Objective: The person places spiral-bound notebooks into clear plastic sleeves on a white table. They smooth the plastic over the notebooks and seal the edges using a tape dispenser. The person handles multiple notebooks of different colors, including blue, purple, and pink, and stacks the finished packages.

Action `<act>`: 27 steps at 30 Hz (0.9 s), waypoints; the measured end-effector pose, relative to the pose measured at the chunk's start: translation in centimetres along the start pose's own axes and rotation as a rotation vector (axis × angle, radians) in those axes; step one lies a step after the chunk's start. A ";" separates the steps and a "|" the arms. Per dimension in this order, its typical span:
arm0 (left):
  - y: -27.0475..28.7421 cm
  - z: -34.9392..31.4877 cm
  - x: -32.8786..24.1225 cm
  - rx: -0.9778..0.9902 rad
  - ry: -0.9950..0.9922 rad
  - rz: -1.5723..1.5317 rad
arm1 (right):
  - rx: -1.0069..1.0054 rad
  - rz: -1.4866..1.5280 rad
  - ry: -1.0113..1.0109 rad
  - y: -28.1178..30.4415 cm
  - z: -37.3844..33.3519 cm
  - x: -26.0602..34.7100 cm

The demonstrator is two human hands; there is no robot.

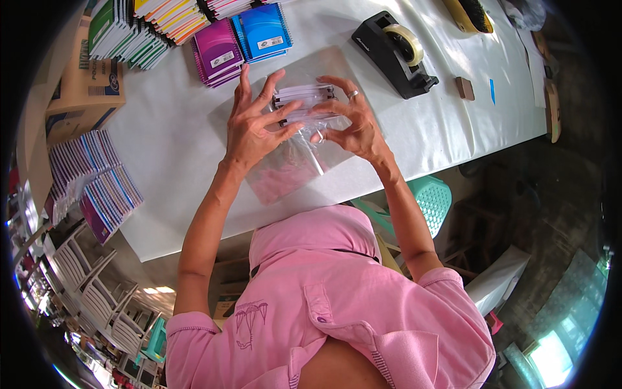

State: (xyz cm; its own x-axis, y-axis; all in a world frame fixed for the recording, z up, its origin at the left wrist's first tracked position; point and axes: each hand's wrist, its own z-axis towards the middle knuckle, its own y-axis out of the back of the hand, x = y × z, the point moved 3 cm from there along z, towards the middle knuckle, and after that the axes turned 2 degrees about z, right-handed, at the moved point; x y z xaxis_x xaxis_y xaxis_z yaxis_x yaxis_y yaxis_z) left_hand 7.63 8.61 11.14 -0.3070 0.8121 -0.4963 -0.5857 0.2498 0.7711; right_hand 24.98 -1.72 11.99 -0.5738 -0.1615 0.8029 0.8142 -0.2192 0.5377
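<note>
A small stack of notebooks (304, 97), pale page edges and dark spiral ends showing, lies between my hands under clear plastic wrap (304, 146). It rests on a greyish flat sheet (278, 178) near the table's front edge. My left hand (256, 126) is open, fingers spread, with fingertips and thumb at the left side of the stack. On the other side, my right hand (353, 123), wearing a ring, has its fingers apart and bent toward the plastic. Whether the fingertips press on the stack or only on the wrap, I cannot tell.
Purple notebooks (218, 48) and blue notebooks (264, 31) sit beyond my hands. A black tape dispenser (395, 58) and a brown block (464, 88) lie to the right. At left are a cardboard box (87, 91) and piled spiral notebooks (97, 175). A green stool (431, 201) stands below the table.
</note>
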 end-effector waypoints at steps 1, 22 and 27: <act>0.0 -0.1 -0.1 0.007 0.017 -0.008 | -0.054 0.036 -0.023 -0.2 -0.3 0.2; -0.3 1.9 -0.4 -0.156 0.290 -0.500 | -0.151 0.239 -0.222 0.3 2.3 -1.6; -1.3 3.1 2.1 0.347 0.586 -0.966 | -0.017 0.318 -0.393 1.0 3.8 -1.4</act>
State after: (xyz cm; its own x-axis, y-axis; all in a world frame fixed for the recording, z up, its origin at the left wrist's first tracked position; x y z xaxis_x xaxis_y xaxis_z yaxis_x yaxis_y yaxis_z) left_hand 10.05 11.60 10.39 -0.1992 -0.1358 -0.9705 -0.5564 0.8309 -0.0021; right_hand 26.92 1.98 12.33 -0.2177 0.1507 0.9643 0.9399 -0.2339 0.2487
